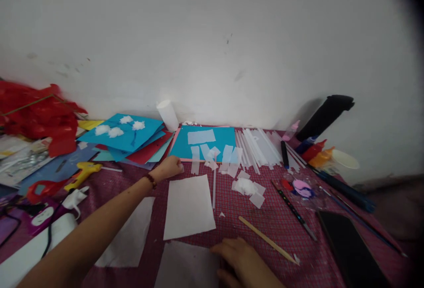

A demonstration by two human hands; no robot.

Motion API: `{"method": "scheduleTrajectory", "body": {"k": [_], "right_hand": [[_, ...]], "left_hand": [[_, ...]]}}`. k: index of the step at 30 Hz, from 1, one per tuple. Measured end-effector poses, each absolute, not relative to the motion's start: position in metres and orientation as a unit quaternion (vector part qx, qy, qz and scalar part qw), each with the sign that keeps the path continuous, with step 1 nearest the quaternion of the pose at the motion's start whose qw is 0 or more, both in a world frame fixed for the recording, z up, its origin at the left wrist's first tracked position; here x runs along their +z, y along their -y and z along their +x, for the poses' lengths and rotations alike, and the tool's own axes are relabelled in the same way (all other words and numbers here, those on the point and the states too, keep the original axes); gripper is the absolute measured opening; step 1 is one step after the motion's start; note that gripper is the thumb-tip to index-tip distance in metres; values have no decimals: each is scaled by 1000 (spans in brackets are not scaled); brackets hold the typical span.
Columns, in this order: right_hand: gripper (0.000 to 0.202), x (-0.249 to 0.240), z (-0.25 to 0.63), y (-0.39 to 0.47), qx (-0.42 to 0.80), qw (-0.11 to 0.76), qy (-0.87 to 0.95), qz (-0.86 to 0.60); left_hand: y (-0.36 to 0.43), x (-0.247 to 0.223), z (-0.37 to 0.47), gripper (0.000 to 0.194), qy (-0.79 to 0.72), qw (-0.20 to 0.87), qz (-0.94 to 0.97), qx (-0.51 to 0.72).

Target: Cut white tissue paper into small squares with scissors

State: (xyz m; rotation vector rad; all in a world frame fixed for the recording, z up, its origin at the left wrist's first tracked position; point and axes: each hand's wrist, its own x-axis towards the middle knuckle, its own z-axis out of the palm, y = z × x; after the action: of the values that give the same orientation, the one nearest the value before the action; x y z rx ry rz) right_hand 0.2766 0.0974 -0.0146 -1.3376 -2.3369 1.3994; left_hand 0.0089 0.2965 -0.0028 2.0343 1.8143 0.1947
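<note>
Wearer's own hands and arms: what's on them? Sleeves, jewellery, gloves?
Left hand: no glove, dark reddish-brown beaded bracelet at the wrist, forearm sleeveless as far as visible. Right hand: no glove, no sleeve or jewellery visible; the frame cuts off its forearm. No markings or cables seen on either.

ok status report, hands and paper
Left hand closed, just beyond white sheet. Right hand at edge of nearest sheet. Wooden stick beside right hand.

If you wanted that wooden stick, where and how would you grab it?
I'd pinch the wooden stick across its long edges near the middle, from above, with the right hand, the nearer one. It lies flat, long and narrow, with bare tablecloth along both sides there, so thumb and fingertip should fit.
</note>
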Motion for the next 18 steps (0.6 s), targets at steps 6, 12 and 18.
{"method": "scheduleTrajectory", "body": {"k": [6,12,18], "right_hand": [[31,-16,278,-92,438,104,774,-445],[31,-27,280,-93,420,108,797,-420],[30,-49,279,-98,396,76,817,-412]], "left_hand": [[-296,23,56,13,-558,224,796,71],[-291,21,170,15,-421,269,865,40],[-291,1,209,25,-387,286,874,64]]}}
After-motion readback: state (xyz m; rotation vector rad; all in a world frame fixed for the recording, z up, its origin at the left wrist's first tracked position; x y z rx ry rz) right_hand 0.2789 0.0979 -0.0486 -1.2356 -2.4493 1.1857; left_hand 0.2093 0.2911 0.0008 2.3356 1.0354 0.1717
